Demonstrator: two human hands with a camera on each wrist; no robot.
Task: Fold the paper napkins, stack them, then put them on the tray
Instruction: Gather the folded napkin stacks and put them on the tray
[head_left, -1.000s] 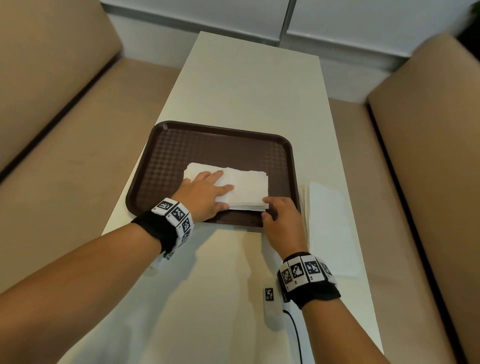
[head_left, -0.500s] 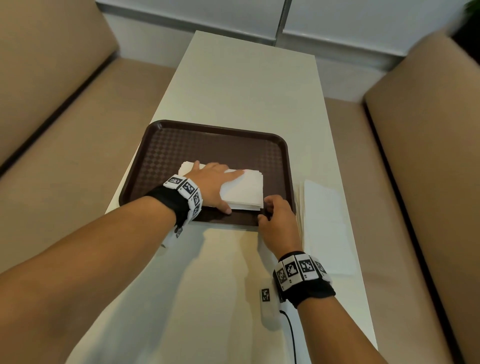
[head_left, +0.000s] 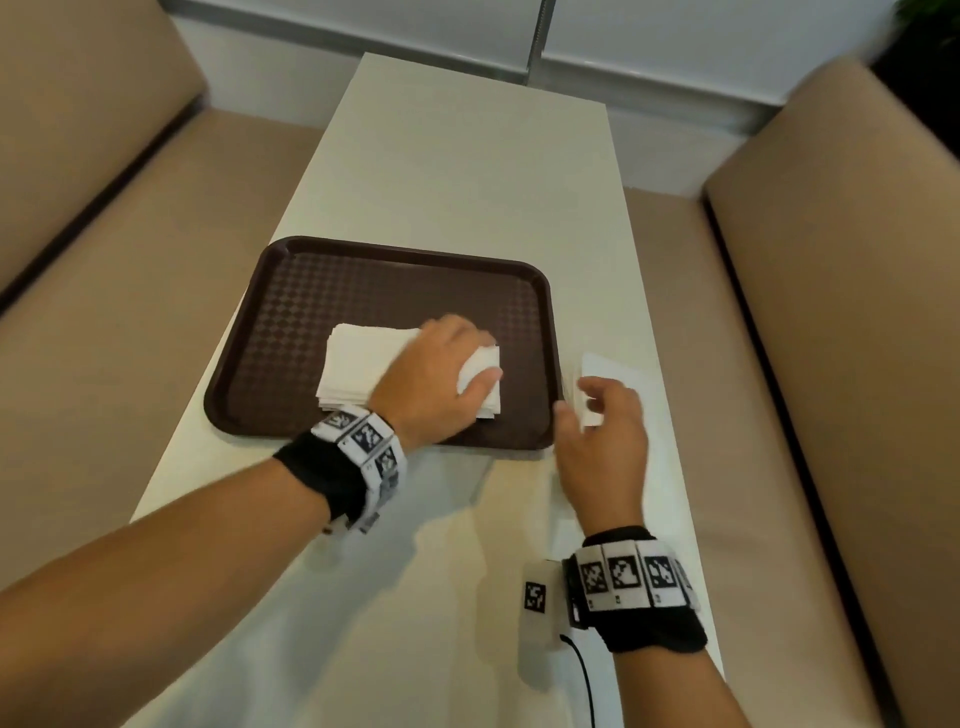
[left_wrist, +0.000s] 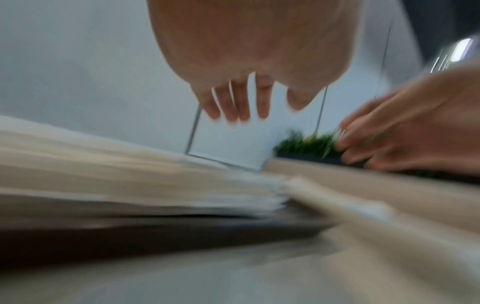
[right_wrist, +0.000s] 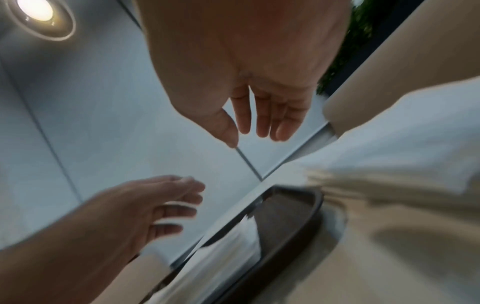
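Observation:
A dark brown tray (head_left: 363, 291) lies on the white table. A stack of folded white napkins (head_left: 358, 364) rests on its near half. My left hand (head_left: 441, 369) hovers over the stack's right end with its fingers relaxed; in the left wrist view the left hand (left_wrist: 241, 107) holds nothing above the stack (left_wrist: 130, 181). My right hand (head_left: 597, 415) is just right of the tray, over a pile of flat napkins (head_left: 618, 371) on the table. In the right wrist view the right hand (right_wrist: 259, 123) is empty, with loose fingers above that pile (right_wrist: 402, 144).
Tan padded benches (head_left: 831, 364) flank the narrow table (head_left: 467, 156) on both sides. A small white device with a black marker and cable (head_left: 537, 603) lies by my right wrist. A pale wall closes the table's far end.
My left hand has slid right along the stack and lifted off it. My right hand has left the stack's near right corner and moved right, over the flat napkins.

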